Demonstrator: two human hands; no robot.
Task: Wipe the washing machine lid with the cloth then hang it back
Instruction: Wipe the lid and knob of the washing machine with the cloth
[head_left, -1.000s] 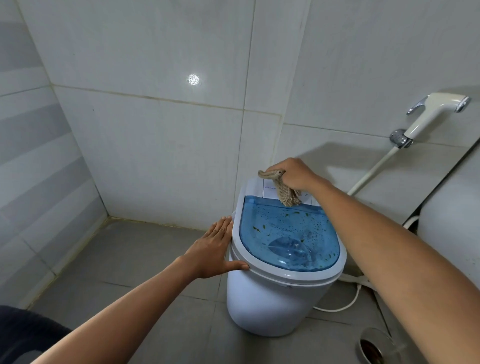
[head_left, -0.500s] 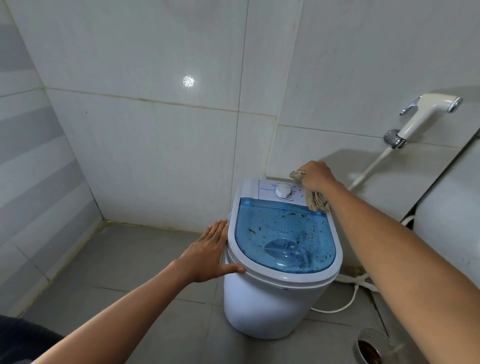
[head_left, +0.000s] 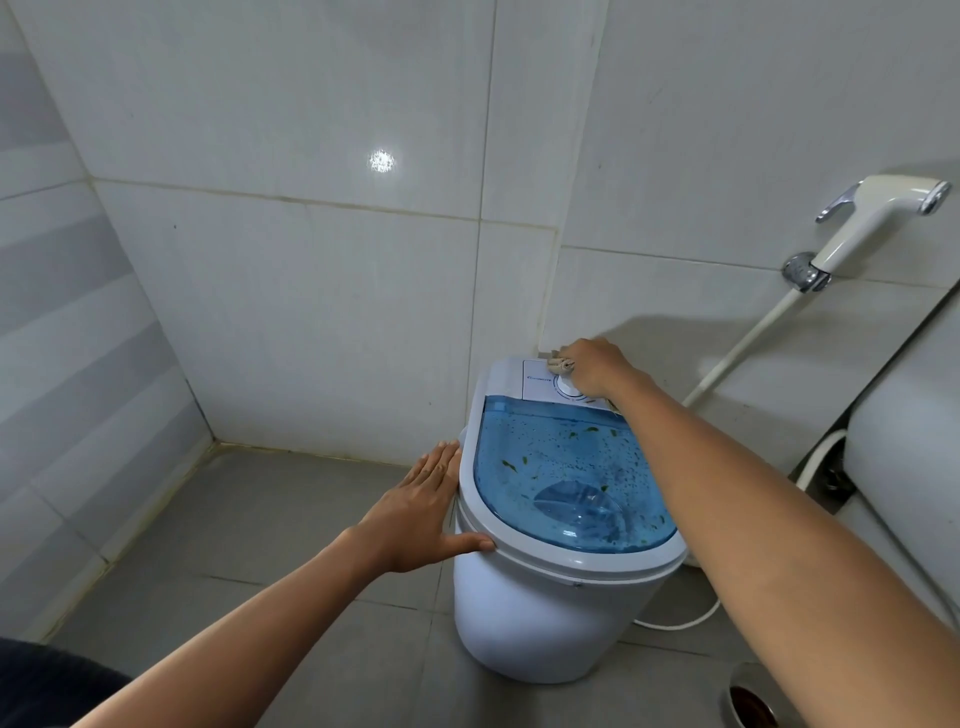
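A small white washing machine (head_left: 540, 618) stands on the grey floor in the corner. Its translucent blue lid (head_left: 561, 483) is speckled with droplets and small green bits. My right hand (head_left: 592, 366) is closed on a beige cloth (head_left: 560, 365) and presses it on the white control panel behind the lid, over the dial. My left hand (head_left: 421, 509) lies flat with fingers apart against the machine's left rim, thumb on the front edge.
A white bidet sprayer (head_left: 878, 213) hangs on the right wall with its hose (head_left: 737, 353) running down. A white toilet tank (head_left: 904, 467) sits at the right edge. A floor drain (head_left: 748, 701) lies at the lower right. Tiled walls close in behind and to the left.
My right hand carried the cloth from the panel's middle to its right end, then back left over the dial. My left hand stayed on the machine's rim.
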